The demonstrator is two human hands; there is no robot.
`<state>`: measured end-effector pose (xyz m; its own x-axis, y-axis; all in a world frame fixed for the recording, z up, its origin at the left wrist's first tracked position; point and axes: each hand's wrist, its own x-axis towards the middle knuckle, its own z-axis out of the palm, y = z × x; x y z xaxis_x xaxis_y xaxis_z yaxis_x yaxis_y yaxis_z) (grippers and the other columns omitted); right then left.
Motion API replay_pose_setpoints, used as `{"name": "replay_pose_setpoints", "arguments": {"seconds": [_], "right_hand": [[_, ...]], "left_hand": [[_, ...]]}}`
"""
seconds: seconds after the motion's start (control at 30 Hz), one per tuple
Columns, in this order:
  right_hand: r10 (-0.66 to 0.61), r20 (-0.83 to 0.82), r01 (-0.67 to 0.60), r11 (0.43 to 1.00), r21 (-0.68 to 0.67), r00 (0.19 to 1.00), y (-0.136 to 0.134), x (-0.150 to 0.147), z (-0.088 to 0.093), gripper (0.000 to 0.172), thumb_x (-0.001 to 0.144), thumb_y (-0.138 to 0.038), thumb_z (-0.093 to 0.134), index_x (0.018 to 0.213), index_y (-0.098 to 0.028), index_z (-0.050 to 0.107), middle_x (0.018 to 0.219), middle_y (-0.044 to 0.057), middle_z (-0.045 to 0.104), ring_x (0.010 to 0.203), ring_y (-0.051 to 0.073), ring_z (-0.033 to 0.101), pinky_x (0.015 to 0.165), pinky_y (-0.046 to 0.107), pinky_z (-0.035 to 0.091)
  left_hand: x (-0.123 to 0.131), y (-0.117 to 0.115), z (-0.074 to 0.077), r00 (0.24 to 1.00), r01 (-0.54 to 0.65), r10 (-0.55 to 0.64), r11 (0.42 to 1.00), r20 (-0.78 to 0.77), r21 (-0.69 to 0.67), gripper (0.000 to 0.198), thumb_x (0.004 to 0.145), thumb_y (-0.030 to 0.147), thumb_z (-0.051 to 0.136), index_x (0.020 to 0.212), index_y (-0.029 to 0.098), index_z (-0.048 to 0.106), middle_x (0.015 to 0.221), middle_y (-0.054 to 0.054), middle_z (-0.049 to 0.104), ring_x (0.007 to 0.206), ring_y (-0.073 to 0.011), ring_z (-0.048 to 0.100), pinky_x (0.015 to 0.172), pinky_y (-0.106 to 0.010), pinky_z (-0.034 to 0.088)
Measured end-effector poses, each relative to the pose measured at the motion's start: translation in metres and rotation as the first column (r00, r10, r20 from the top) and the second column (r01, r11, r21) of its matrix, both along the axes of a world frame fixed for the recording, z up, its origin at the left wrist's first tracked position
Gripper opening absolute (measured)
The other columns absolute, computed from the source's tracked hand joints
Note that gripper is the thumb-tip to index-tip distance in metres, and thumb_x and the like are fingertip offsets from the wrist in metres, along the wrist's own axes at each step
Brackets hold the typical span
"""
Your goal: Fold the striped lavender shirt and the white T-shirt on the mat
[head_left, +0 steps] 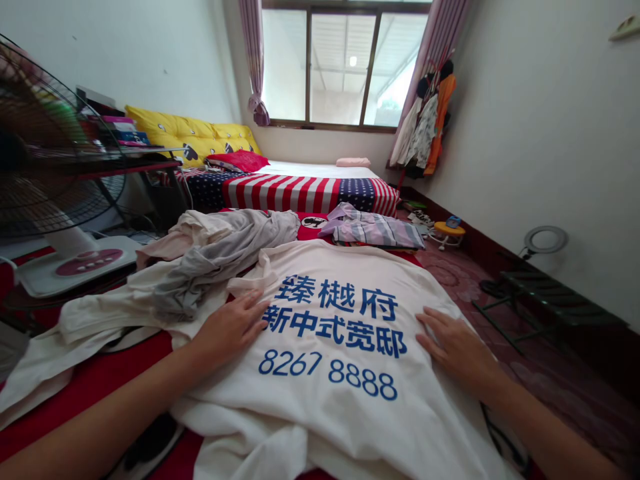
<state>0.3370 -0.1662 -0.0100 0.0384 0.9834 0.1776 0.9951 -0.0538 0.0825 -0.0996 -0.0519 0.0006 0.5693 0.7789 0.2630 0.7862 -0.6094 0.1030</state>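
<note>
A white T-shirt (345, 427) with blue lettering and digits lies spread on a red cloth (90, 393). Its upper part is fairly smooth, while the near end is wrinkled and bunched. My left hand (233, 327) rests flat on the shirt's left side, fingers stretched toward the lettering. On the right side, my right hand (455, 343) lies on the fabric with its fingers apart. Neither hand grips the cloth. Left of the shirt is a heap of crumpled grey and white clothes (220, 253). Beyond the collar sits a folded plaid shirt (375, 227).
An electric fan (75, 260) stands at the left. Behind is a bed (300, 190) with a striped and starred cover. A dark green folding stool (535, 300), a ring light (545, 239) and a small yellow stool (449, 230) stand along the right wall.
</note>
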Motion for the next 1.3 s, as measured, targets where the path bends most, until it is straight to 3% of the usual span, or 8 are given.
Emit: {"name": "replay_pose_setpoints", "arguments": {"seconds": [0.23, 0.53, 0.67, 0.8, 0.87, 1.03, 1.17, 1.3], "right_hand": [[0.154, -0.061, -0.138, 0.967, 0.214, 0.986, -0.021, 0.008, -0.026, 0.044, 0.095, -0.037, 0.037, 0.124, -0.013, 0.059, 0.137, 0.015, 0.053, 0.127, 0.028, 0.047, 0.105, 0.048, 0.04], [0.134, 0.002, -0.128, 0.941, 0.313, 0.991, -0.02, -0.002, -0.034, 0.044, 0.096, -0.034, 0.034, 0.123, -0.011, 0.059, 0.134, 0.015, 0.055, 0.125, 0.03, 0.049, 0.102, 0.049, 0.043], [0.145, -0.002, -0.136, 0.936, 0.324, 0.989, -0.02, -0.001, -0.035, 0.045, 0.096, -0.035, 0.034, 0.123, -0.01, 0.059, 0.133, 0.015, 0.055, 0.125, 0.03, 0.048, 0.102, 0.049, 0.042], [0.155, -0.008, -0.144, 0.936, 0.322, 0.988, -0.02, 0.0, -0.035, 0.045, 0.096, -0.036, 0.034, 0.123, -0.011, 0.059, 0.134, 0.015, 0.054, 0.126, 0.03, 0.047, 0.103, 0.049, 0.042], [0.164, -0.013, -0.151, 0.935, 0.32, 0.986, -0.02, 0.001, -0.035, 0.045, 0.096, -0.037, 0.034, 0.122, -0.01, 0.059, 0.134, 0.015, 0.054, 0.126, 0.03, 0.047, 0.103, 0.048, 0.041], [0.16, -0.039, -0.14, 0.94, 0.31, 0.986, -0.019, 0.001, -0.035, 0.046, 0.095, -0.038, 0.035, 0.122, -0.011, 0.06, 0.135, 0.015, 0.054, 0.126, 0.031, 0.046, 0.104, 0.049, 0.04], [0.16, -0.085, -0.133, 0.955, 0.265, 0.983, -0.02, 0.003, -0.032, 0.045, 0.095, -0.038, 0.035, 0.122, -0.011, 0.059, 0.136, 0.016, 0.053, 0.128, 0.031, 0.045, 0.105, 0.051, 0.038], [0.188, -0.207, -0.121, 0.946, 0.302, 0.96, -0.029, 0.002, -0.013, 0.041, 0.091, -0.039, 0.041, 0.119, -0.015, 0.059, 0.133, 0.015, 0.054, 0.124, 0.029, 0.05, 0.104, 0.048, 0.041]], "left_hand": [[-0.031, 0.013, 0.02, 0.955, -0.2, 0.226, 0.969, 0.192, -0.146, 0.037, 0.088, 0.036, 0.038, 0.099, 0.018, 0.069, 0.101, -0.009, 0.072, 0.092, -0.025, 0.066, 0.087, -0.034, 0.048], [0.004, 0.041, 0.017, 0.926, -0.209, 0.281, 0.938, 0.253, -0.278, 0.043, 0.064, 0.044, 0.068, 0.098, 0.017, 0.064, 0.094, -0.008, 0.069, 0.088, -0.0288, 0.065, 0.077, -0.035, 0.049], [0.016, 0.034, 0.016, 0.696, -0.062, 0.385, 0.873, 0.606, -0.484, 0.061, 0.063, 0.045, 0.074, 0.115, 0.019, 0.055, 0.115, -0.012, 0.065, 0.096, -0.0273, 0.065, 0.081, -0.035, 0.052], [0.008, 0.03, 0.021, 0.463, 0.111, 0.53, 0.76, 0.71, -0.64, 0.081, 0.065, 0.043, 0.075, 0.136, 0.024, 0.04, 0.106, -0.01, 0.068, 0.077, -0.0236, 0.068, 0.067, -0.034, 0.055], [-0.001, 0.031, 0.023, 0.511, 0.036, 0.504, 0.797, 0.697, -0.603, 0.072, 0.063, 0.039, 0.075, 0.129, 0.022, 0.051, 0.1, -0.008, 0.069, 0.078, -0.024, 0.067, 0.067, -0.033, 0.054], [-0.013, 0.025, 0.024, 0.91, -0.302, 0.321, 0.947, 0.261, -0.111, 0.02, 0.077, 0.023, 0.056, 0.087, 0.022, 0.073, 0.1, -0.007, 0.064, 0.092, -0.0259, 0.062, 0.084, -0.036, 0.048], [-0.001, 0.001, 0.031, 0.992, -0.116, 0.111, 0.989, 0.054, 0.094, 0.026, 0.08, 0.016, 0.049, 0.088, 0.022, 0.073, 0.114, -0.009, 0.059, 0.109, -0.0307, 0.053, 0.094, -0.044, 0.042], [0.017, -0.039, 0.051, 0.971, 0.169, -0.121, 0.956, 0.205, -0.238, 0.02, 0.086, 0.032, 0.055, 0.085, 0.021, 0.072, 0.09, -0.005, 0.066, 0.08, -0.0176, 0.06, 0.076, -0.028, 0.047]]}}
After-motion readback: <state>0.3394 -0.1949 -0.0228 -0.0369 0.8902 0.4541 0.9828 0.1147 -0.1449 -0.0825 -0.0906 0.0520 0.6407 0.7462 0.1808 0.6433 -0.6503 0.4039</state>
